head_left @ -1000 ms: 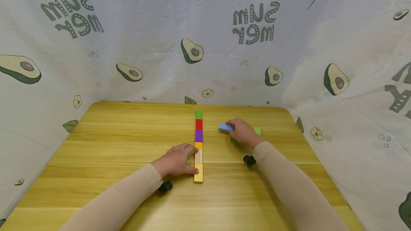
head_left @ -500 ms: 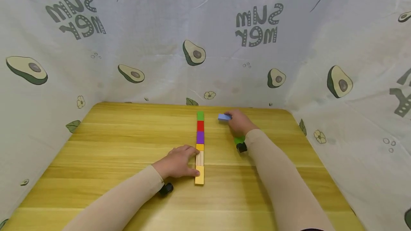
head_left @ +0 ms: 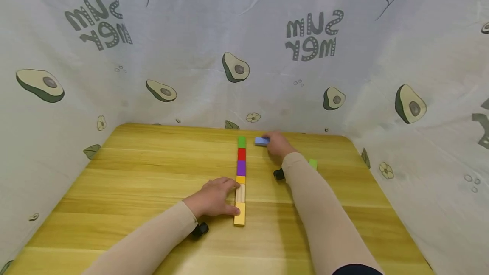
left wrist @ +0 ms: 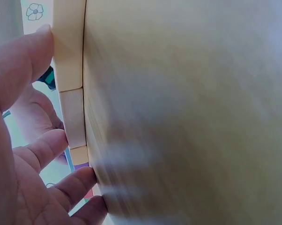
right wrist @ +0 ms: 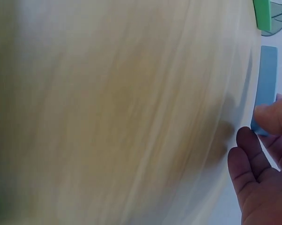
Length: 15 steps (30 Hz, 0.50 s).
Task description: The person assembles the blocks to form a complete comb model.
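A straight row of blocks runs away from me in the head view: yellow (head_left: 239, 217), plain wood (head_left: 240, 193), a short orange one (head_left: 240, 179), purple (head_left: 241, 168), red (head_left: 242, 154) and green (head_left: 242, 141) at the far end. My left hand (head_left: 210, 199) lies along the row's left side, fingers spread. Its thumb touches the yellow block and its index fingertip the plain wood one. Right of the green block, my right hand (head_left: 278, 144) pinches a blue block (right wrist: 268, 70) between thumb and fingers. In the right wrist view a gap separates blue from green.
A light green block (head_left: 313, 164) shows from behind my right forearm. Black wrist cameras (head_left: 199, 229) hang under both wrists. The wooden table (head_left: 160, 152) ends at a curtain (head_left: 191, 33) printed with avocados, which closes in the back and sides.
My right hand has carried the blue block away from me and left, towards the row's green end. The darker green piece near it is now hidden by my arm. My left hand keeps its place.
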Each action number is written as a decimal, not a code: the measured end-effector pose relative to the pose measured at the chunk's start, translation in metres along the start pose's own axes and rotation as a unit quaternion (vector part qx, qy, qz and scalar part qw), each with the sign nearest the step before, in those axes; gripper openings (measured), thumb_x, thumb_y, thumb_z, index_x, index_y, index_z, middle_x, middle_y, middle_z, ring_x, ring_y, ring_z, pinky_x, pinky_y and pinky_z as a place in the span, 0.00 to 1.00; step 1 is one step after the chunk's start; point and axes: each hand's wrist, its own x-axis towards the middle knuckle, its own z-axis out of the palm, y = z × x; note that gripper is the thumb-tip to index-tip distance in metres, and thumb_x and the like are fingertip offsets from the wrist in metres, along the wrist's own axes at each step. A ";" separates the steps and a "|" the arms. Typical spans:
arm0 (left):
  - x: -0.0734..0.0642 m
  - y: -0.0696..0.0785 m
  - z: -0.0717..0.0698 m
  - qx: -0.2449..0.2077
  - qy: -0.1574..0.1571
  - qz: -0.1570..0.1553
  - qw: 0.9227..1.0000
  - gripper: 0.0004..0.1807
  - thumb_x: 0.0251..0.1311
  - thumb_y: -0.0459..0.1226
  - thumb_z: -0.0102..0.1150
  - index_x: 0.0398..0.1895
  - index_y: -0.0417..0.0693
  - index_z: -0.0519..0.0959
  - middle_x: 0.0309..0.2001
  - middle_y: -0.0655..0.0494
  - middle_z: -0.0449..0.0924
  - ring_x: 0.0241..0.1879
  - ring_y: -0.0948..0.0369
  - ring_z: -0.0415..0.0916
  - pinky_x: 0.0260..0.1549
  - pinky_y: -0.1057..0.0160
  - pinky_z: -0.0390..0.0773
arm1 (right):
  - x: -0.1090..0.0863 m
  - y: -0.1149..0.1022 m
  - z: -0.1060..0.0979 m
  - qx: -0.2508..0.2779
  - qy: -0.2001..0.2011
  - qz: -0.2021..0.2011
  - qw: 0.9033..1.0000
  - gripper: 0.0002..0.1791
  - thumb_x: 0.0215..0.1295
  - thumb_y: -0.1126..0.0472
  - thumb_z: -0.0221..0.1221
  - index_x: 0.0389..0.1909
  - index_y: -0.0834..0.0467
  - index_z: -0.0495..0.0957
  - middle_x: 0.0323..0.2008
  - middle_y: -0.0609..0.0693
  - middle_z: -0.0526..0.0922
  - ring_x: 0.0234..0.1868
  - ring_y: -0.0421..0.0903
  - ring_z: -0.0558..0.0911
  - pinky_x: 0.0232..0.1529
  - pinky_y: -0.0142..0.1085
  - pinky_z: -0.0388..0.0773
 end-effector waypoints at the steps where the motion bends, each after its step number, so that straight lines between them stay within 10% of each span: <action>1: 0.000 0.000 0.000 0.001 -0.001 0.000 1.000 0.41 0.58 0.58 0.75 0.71 0.53 0.74 0.70 0.50 0.75 0.72 0.46 0.70 0.72 0.40 0.66 | 0.001 -0.001 0.001 0.002 -0.001 0.000 1.000 0.29 0.72 0.76 0.46 0.72 0.61 0.75 0.73 0.62 0.74 0.77 0.61 0.69 0.78 0.53 0.65; 15: -0.003 0.001 0.000 0.001 -0.010 -0.009 1.000 0.42 0.58 0.59 0.74 0.72 0.54 0.73 0.71 0.51 0.74 0.75 0.46 0.68 0.74 0.37 0.63 | 0.006 -0.014 0.009 -0.014 0.004 -0.027 1.000 0.29 0.69 0.76 0.48 0.69 0.63 0.77 0.71 0.61 0.77 0.76 0.61 0.71 0.79 0.52 0.64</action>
